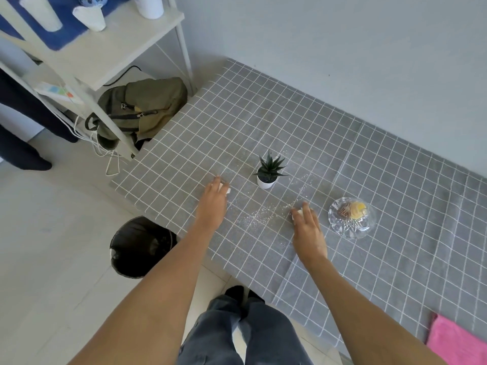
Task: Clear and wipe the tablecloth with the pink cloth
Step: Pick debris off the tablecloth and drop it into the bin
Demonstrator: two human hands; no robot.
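Observation:
A grey checked tablecloth [303,122] covers the table, with fine white crumbs [259,216] scattered across its middle. My left hand [213,204] rests palm down on the cloth, its fingertips closed over a small white scrap [226,190]. My right hand [308,230] is also lowered to the cloth, thumb and fingers pinching a second white scrap [297,214] just left of a glass bowl [351,218]. The pink cloth [457,341] lies folded at the table's near right corner, away from both hands.
A small succulent in a white pot [267,177] stands between and beyond my hands. The glass bowl holds yellow and brown items. A black bin [142,246] stands on the floor below the table's left edge. A white shelf [110,48] and a green bag [142,106] are at the far left.

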